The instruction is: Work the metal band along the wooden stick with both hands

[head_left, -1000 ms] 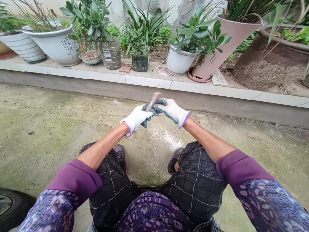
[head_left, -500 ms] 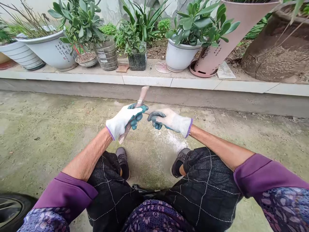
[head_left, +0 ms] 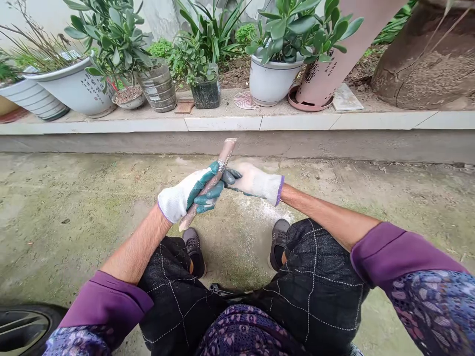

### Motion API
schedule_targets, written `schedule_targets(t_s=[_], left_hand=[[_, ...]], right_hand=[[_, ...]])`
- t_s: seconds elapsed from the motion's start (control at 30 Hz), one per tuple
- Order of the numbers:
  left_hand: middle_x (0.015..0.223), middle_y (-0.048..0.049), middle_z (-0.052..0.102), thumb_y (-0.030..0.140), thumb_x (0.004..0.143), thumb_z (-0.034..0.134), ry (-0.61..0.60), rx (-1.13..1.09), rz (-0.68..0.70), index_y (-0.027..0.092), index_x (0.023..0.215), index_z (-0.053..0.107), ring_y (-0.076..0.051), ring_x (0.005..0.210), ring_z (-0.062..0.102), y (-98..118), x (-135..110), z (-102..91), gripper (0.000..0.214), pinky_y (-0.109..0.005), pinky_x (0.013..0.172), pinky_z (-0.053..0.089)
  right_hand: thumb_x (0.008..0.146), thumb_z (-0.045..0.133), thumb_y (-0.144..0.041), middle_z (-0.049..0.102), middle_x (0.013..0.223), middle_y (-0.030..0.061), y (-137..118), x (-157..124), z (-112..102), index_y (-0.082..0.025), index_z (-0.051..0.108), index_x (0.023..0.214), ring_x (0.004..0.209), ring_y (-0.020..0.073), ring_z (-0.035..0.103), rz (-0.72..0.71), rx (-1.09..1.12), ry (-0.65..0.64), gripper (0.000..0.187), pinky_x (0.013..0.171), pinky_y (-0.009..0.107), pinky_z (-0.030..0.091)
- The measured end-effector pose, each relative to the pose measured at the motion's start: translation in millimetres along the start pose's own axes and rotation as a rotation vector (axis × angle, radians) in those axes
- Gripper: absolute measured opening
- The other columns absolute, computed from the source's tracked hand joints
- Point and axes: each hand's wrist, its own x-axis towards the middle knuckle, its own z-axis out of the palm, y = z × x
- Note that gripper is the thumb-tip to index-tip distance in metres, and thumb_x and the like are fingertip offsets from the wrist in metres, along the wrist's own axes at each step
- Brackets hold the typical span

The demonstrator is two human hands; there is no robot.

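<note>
In front of my knees, my left hand [head_left: 185,193], in a white glove with a green coated palm, is closed around a brownish-pink stick [head_left: 211,184]. The stick slants from lower left to upper right, with pale wrapped turns [head_left: 221,164] near its upper end. My right hand [head_left: 252,180], gloved alike, has its fingertips pinched together against the stick just below those turns. Whatever they pinch is hidden from view. Both hands hang above the concrete ground [head_left: 237,242].
A tiled ledge [head_left: 222,123] runs across beyond my hands. On it stand a white pot [head_left: 272,81], a small dark pot [head_left: 206,94] and a tall pink pot [head_left: 326,74]. A wheel [head_left: 25,326] is at the lower left. White powder [head_left: 270,210] marks the ground.
The stick has turned, showing more of its length across my left palm. My right hand has moved left onto the stick, and the thin strand seen between the hands no longer shows.
</note>
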Motion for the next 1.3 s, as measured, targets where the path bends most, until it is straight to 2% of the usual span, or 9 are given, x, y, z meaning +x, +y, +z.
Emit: schedule_targets(t_s=[0.17, 0.37, 0.6, 0.73, 0.9, 0.97, 1.07, 1.2, 1.3], left_hand=[[0.050, 0.0108, 0.033, 0.061, 0.092, 0.051, 0.037, -0.051, 0.054, 0.017, 0.098, 0.062, -0.002, 0.031, 0.016, 0.5, -5.2, -8.5, 0.046, -0.016, 0.031, 0.028], [0.051, 0.0099, 0.035, 0.053, 0.091, 0.055, 0.157, 0.068, 0.089, 0.017, 0.098, 0.061, -0.005, 0.034, 0.023, -0.1, -4.2, -3.8, 0.038, -0.018, 0.032, 0.029], [0.067, 0.0016, 0.055, 0.037, 0.085, 0.061, 0.543, 0.923, -0.034, 0.017, 0.091, 0.060, -0.009, 0.049, 0.045, -15.6, 14.2, -2.4, 0.021, -0.022, 0.046, 0.037], [0.063, 0.0023, 0.056, 0.039, 0.079, 0.065, 0.393, 1.368, -0.077, 0.020, 0.085, 0.065, -0.011, 0.054, 0.047, -28.8, 19.2, -5.2, 0.019, -0.024, 0.053, 0.035], [0.060, 0.0014, 0.058, 0.035, 0.072, 0.072, 0.090, 1.006, -0.058, 0.019, 0.088, 0.071, -0.010, 0.046, 0.045, -26.1, 3.2, 9.2, 0.022, -0.022, 0.043, 0.033], [0.067, -0.0011, 0.062, 0.034, 0.073, 0.071, 0.120, 0.840, 0.001, 0.017, 0.096, 0.070, -0.009, 0.046, 0.047, -15.8, -4.7, 12.9, 0.029, -0.021, 0.042, 0.034], [0.069, -0.0029, 0.061, 0.038, 0.080, 0.066, 0.352, 0.853, 0.060, 0.015, 0.101, 0.067, -0.009, 0.047, 0.047, -1.5, -6.3, 5.5, 0.031, -0.022, 0.043, 0.037], [0.076, -0.0084, 0.067, 0.040, 0.083, 0.062, 0.544, 1.412, -0.055, 0.015, 0.101, 0.068, -0.019, 0.062, 0.062, -7.0, 13.1, -19.2, 0.031, -0.029, 0.059, 0.046], [0.083, -0.0147, 0.071, 0.030, 0.088, 0.052, 0.398, 1.820, -0.245, 0.017, 0.106, 0.070, -0.028, 0.080, 0.069, -27.1, 31.0, -25.5, 0.028, -0.035, 0.071, 0.048]], right_hand=[[0.084, 0.047, -0.025, 0.064, 0.070, 0.0013, -6.5, -18.3, -5.0, -0.015, 0.068, 0.090, 0.059, 0.0119, 0.052, 0.043, 0.157, 0.099, 0.024, 0.057, 0.025, 0.040], [0.086, 0.050, -0.025, 0.069, 0.077, 0.0028, -12.5, -37.7, -18.3, -0.017, 0.073, 0.094, 0.066, 0.0143, 0.058, 0.032, -0.062, 0.123, 0.025, 0.064, 0.028, 0.043], [0.086, 0.054, -0.021, 0.071, 0.078, 0.0021, -8.3, -45.8, -17.8, -0.020, 0.075, 0.087, 0.069, 0.0157, 0.059, -0.038, -0.425, -0.014, 0.021, 0.068, 0.029, 0.041], [0.084, 0.057, -0.021, 0.067, 0.070, 0.0014, -7.5, -45.2, -18.3, -0.019, 0.075, 0.082, 0.063, 0.0144, 0.054, 0.027, -0.401, -0.048, 0.018, 0.061, 0.028, 0.039], [0.080, 0.060, -0.020, 0.069, 0.074, 0.0019, 3.5, -37.9, -26.1, -0.019, 0.075, 0.083, 0.063, 0.0140, 0.057, 0.120, -0.206, 0.019, 0.016, 0.057, 0.026, 0.045], [0.080, 0.060, -0.022, 0.068, 0.073, 0.0027, 5.6, -36.1, -25.9, -0.017, 0.075, 0.088, 0.058, 0.0128, 0.056, 0.192, -0.110, 0.020, 0.017, 0.051, 0.025, 0.045], [0.083, 0.056, -0.021, 0.066, 0.069, 0.0020, -0.6, -37.2, -17.3, -0.016, 0.073, 0.092, 0.050, 0.0106, 0.053, 0.245, -0.070, -0.017, 0.020, 0.046, 0.024, 0.043], [0.087, 0.052, -0.023, 0.062, 0.063, -0.0005, -17.8, -42.3, -2.3, -0.018, 0.071, 0.083, 0.047, 0.0091, 0.047, 0.192, -0.236, -0.159, 0.021, 0.046, 0.024, 0.036], [0.087, 0.053, -0.023, 0.061, 0.062, -0.0006, -19.0, -41.7, -3.6, -0.019, 0.071, 0.080, 0.050, 0.0097, 0.046, 0.149, -0.332, -0.183, 0.020, 0.050, 0.025, 0.034]])
